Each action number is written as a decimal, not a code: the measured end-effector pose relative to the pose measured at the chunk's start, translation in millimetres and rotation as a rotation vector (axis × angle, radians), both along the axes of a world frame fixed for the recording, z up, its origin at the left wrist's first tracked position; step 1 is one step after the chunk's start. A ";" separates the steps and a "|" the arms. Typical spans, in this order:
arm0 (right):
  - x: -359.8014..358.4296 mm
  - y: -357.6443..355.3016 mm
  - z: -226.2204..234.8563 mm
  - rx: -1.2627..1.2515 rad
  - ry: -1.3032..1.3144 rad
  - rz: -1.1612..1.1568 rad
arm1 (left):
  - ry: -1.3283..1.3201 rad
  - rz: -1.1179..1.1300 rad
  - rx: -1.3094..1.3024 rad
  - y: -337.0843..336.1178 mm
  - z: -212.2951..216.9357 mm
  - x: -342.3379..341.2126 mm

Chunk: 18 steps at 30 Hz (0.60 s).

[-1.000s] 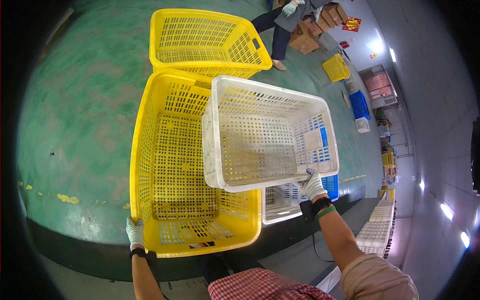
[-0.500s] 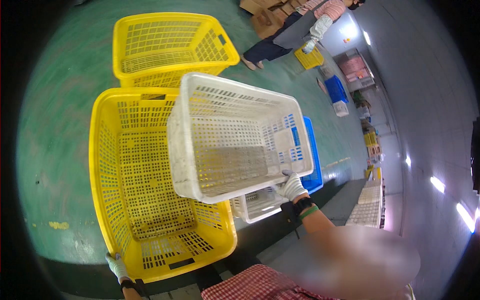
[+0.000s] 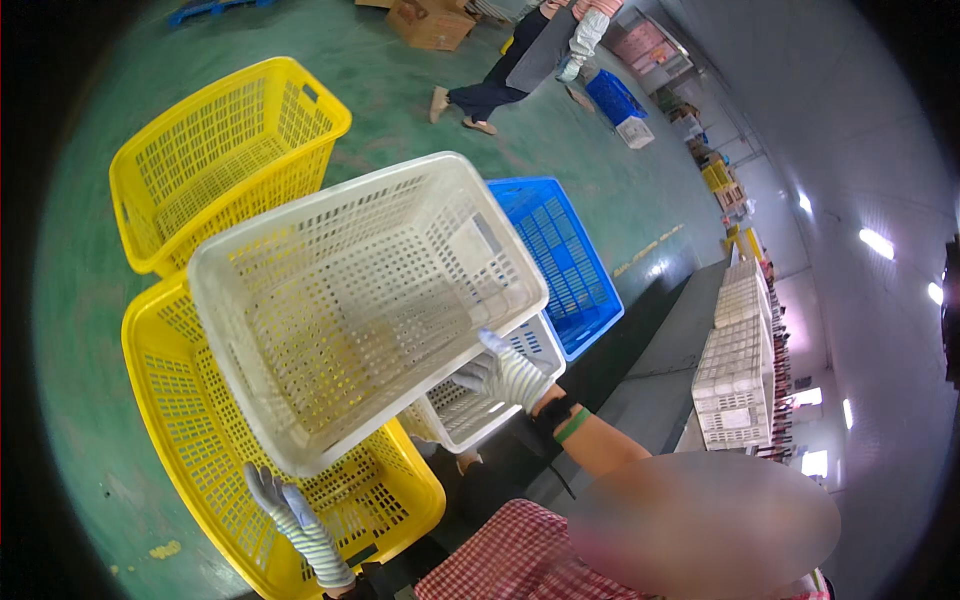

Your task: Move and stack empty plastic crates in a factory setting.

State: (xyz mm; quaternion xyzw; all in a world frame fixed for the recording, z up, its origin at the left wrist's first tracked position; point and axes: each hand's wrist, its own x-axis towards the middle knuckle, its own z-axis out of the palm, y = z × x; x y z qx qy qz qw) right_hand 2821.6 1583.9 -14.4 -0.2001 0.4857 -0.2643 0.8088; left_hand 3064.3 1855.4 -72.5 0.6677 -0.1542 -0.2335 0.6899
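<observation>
White slotted plastic crate [image 3: 365, 300]: one, overlapping the upper right of a large yellow slotted crate [image 3: 195, 430]; long axis running lower left to upper right. Right hand [image 3: 508, 376], gloved: nearer, fingers clamped on the near long rim toward its right end; white crate lies ahead and to the left of them. Left hand [image 3: 300, 520], gloved: fingers extended and apart, just beside the white crate's near left corner; contact cannot be told. Beyond, at right: blue slotted crate [image 3: 562, 262]
</observation>
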 end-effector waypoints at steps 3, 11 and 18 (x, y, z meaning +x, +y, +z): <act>-69.3 -19.2 -19.6 0.138 0.037 -0.076 | 0.042 0.018 0.136 -51.4 35.0 -14.5; -363.7 -115.4 -190.9 0.125 1.041 -0.093 | -0.116 0.290 0.438 -55.2 1.7 -88.5; -444.9 -145.5 -272.2 0.311 0.912 -0.247 | 0.513 0.154 0.673 -13.0 -123.7 -283.9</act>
